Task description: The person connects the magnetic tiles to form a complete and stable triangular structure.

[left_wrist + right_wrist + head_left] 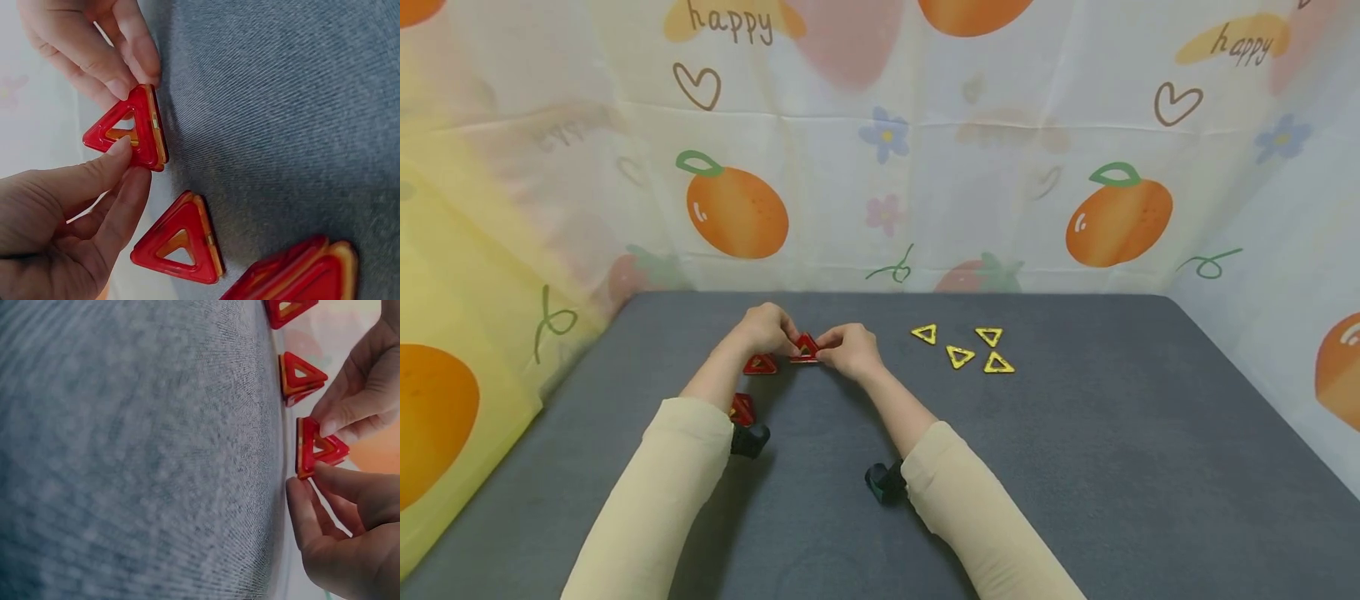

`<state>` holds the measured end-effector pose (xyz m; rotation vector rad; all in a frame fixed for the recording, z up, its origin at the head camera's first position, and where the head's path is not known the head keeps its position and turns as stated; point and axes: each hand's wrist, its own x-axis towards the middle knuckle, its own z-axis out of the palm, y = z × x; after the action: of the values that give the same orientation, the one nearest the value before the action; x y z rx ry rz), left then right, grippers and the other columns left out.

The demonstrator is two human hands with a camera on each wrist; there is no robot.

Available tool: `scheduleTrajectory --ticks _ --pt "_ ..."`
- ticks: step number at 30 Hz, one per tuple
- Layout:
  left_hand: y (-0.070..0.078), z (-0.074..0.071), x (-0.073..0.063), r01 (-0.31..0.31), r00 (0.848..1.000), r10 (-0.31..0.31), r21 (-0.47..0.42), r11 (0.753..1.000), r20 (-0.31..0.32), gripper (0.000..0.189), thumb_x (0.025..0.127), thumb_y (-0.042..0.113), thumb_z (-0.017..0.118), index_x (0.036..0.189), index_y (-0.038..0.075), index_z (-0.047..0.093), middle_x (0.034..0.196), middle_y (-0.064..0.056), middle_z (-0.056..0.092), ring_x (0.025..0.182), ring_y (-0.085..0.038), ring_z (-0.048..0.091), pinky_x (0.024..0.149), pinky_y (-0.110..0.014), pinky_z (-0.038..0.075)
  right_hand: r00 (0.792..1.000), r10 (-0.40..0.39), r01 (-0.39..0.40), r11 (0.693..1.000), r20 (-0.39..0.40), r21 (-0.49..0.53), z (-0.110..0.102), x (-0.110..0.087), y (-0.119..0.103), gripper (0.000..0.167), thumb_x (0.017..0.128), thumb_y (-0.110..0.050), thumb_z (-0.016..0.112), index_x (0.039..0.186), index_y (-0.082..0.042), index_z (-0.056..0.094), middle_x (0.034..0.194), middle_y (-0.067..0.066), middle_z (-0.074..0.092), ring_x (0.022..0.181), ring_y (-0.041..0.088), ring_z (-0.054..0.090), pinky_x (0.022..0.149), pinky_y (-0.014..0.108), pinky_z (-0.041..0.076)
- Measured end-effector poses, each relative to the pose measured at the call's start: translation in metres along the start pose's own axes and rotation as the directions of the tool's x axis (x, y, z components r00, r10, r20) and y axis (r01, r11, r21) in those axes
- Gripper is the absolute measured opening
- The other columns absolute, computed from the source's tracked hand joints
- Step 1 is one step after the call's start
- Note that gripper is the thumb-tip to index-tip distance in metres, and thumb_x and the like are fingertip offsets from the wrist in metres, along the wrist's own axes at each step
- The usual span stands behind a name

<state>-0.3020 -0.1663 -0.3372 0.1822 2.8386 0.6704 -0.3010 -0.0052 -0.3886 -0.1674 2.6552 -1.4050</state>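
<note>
Both hands are at a small pyramid of red triangular magnetic tiles (pixel 807 342), farthest of the red pieces from me. My left hand (pixel 767 329) pinches it between thumb and fingers, the thumb lying on the front tile (pixel 147 152) in the left wrist view. From the other side my right hand (pixel 852 350) pinches a lower corner, fingertips right at the edge in the right wrist view. Beside the left hand stands a second red tile pyramid (pixel 204 262). A third red piece (pixel 742 409) is nearer, partly hidden by the left forearm in the head view.
Several yellow triangular tiles (pixel 959 357) lie flat on the grey tabletop (pixel 1112 467), right of the right hand. A patterned curtain (pixel 925 167) hangs along the table's back edge and sides. Dark wrist cameras (pixel 885 483) sit under both sleeves.
</note>
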Motion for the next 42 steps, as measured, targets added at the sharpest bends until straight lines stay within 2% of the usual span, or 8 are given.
scheduleTrajectory --ticks 6,11,20,24,29,36,39,42 --pt "-0.002 0.006 0.000 0.016 1.000 -0.016 0.001 1.000 0.006 0.020 0.085 0.014 0.076 0.099 -0.001 0.073 0.108 -0.018 0.070 0.100 -0.030 0.057 0.079 -0.035 0.051 1.000 0.015 -0.015 1.000 0.020 0.006 0.003 0.000 0.001 0.013 0.089 -0.014 0.073 0.101 -0.012 0.078 0.101 0.006 0.077 0.082 0.013 0.073 0.065 0.018 0.052" --pt "-0.001 0.008 0.001 0.026 0.999 -0.026 -0.006 1.000 0.020 0.018 0.085 0.013 0.076 0.097 0.000 0.072 0.107 -0.017 0.069 0.094 -0.028 0.058 0.075 -0.033 0.051 1.000 0.017 -0.017 1.000 0.022 -0.003 0.004 0.000 0.002 0.014 0.089 -0.013 0.073 0.102 -0.012 0.077 0.101 0.006 0.077 0.081 0.014 0.073 0.063 0.018 0.051" --pt "0.000 0.008 0.000 0.033 0.999 -0.034 0.013 0.999 0.027 0.017 0.086 0.013 0.076 0.095 0.000 0.071 0.099 -0.014 0.069 0.093 -0.027 0.058 0.078 -0.035 0.052 1.000 -0.003 0.003 1.000 0.025 -0.003 0.004 -0.001 0.002 0.015 0.088 -0.013 0.074 0.103 -0.011 0.077 0.101 0.009 0.076 0.085 0.019 0.070 0.064 0.021 0.048" --pt "0.002 0.005 0.000 0.022 1.000 -0.022 0.026 0.999 0.021 0.019 0.085 0.014 0.077 0.096 0.000 0.072 0.104 -0.015 0.069 0.097 -0.029 0.059 0.079 -0.036 0.052 0.999 -0.010 0.009 1.000 0.042 0.024 0.001 -0.001 0.002 0.018 0.088 -0.013 0.074 0.106 -0.010 0.076 0.103 0.010 0.076 0.084 0.020 0.072 0.062 0.022 0.049" --pt "0.008 0.003 0.001 -0.051 0.998 0.050 -0.012 0.999 -0.046 0.031 0.084 0.013 0.076 0.110 -0.003 0.069 0.116 -0.022 0.069 0.109 -0.038 0.061 0.090 -0.044 0.053 0.997 -0.016 0.010 0.997 0.070 0.077 -0.008 0.000 0.003 0.024 0.089 -0.014 0.073 0.113 -0.008 0.072 0.108 0.012 0.074 0.090 0.025 0.074 0.070 0.027 0.057" --pt "0.028 0.016 0.005 -0.181 0.972 0.155 -0.144 0.973 -0.174 0.033 0.093 0.014 0.067 0.123 0.000 0.062 0.128 -0.021 0.064 0.117 -0.036 0.061 0.098 -0.047 0.052 0.997 -0.059 0.057 0.996 0.039 0.063 -0.038 0.002 0.010 0.027 0.091 -0.016 0.071 0.116 -0.008 0.070 0.113 0.012 0.073 0.094 0.029 0.072 0.076 0.031 0.059" --pt "0.042 0.027 0.003 -0.236 0.965 0.209 -0.174 0.956 -0.157 0.032 0.094 0.014 0.066 0.123 0.002 0.062 0.127 -0.020 0.065 0.116 -0.034 0.064 0.096 -0.046 0.053 0.997 -0.072 0.072 0.997 0.016 0.033 -0.058 0.002 0.017 0.028 0.092 -0.017 0.071 0.118 -0.009 0.069 0.115 0.012 0.073 0.097 0.028 0.071 0.078 0.032 0.058" --pt "0.055 0.042 -0.001 -0.293 0.956 0.283 -0.178 0.940 -0.077 0.033 0.092 0.014 0.068 0.123 0.002 0.063 0.126 -0.019 0.066 0.113 -0.033 0.066 0.093 -0.044 0.055 0.997 -0.077 0.077 0.997 0.015 -0.010 -0.082 0.000 0.027 0.031 0.093 -0.020 0.069 0.121 -0.009 0.067 0.118 0.011 0.071 0.101 0.028 0.070 0.083 0.034 0.058"
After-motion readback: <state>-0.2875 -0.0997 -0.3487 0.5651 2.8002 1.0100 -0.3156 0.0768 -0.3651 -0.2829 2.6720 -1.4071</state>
